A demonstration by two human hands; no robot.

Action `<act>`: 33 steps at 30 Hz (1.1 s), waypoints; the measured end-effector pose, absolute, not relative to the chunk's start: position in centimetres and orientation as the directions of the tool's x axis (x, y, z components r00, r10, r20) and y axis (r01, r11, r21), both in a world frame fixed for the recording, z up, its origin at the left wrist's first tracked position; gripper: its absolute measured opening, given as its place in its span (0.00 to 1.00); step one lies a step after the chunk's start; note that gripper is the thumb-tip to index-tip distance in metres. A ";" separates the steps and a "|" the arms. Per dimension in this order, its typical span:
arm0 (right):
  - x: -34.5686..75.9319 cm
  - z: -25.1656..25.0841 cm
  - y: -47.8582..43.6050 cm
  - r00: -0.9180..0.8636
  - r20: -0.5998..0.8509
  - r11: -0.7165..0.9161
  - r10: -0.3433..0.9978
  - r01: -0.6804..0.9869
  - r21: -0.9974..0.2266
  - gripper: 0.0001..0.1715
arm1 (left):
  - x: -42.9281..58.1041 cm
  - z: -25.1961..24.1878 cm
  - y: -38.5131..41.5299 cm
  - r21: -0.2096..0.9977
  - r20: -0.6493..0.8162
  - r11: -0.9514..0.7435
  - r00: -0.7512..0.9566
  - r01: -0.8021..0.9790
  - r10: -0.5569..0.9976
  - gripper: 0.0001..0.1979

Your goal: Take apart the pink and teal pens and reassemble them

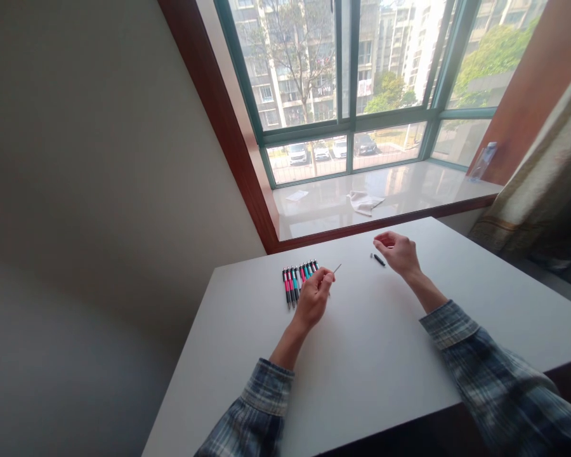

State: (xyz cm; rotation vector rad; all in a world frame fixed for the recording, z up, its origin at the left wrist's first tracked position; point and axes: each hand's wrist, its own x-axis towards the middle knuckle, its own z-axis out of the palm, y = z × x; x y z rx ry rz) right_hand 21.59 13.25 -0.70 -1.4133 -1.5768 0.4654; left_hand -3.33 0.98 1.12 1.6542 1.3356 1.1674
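Observation:
My left hand (313, 299) is closed in a pinch on a thin pen refill (337, 268), which points up and to the right. Under and behind that hand lies a row of several ballpoint pens (292, 285) with pink, teal and white bodies and black grips; the hand covers part of the row. My right hand (400, 254) hovers over the table with fingers curled together, and whatever they may hold is too small to see. Just left of it a short black pen part (379, 259) lies beside a tiny silvery piece (372, 255).
The pens rest on a white table (361, 368). Beyond its far edge is a window sill (314, 219) with a crumpled white cloth (364, 203), a paper slip (297, 195) and a clear bottle (483, 162). A wall stands at left, a curtain (518, 171) at right.

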 end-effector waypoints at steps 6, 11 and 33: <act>21.6 -1.5 13.6 0.010 0.331 0.220 0.944 0.727 -0.650 0.08 | -3.3 1.6 0.9 0.913 0.209 -0.211 0.044 0.350 0.977 0.17; 21.7 -2.2 13.8 -0.106 0.312 0.266 0.944 0.804 -0.532 0.08 | -3.2 1.8 0.9 0.914 0.212 -0.213 0.041 0.346 0.976 0.17; 22.9 -2.2 14.2 0.024 0.332 0.188 0.943 0.785 -0.590 0.10 | -3.3 1.3 0.9 0.921 0.210 -0.215 0.050 0.326 0.976 0.17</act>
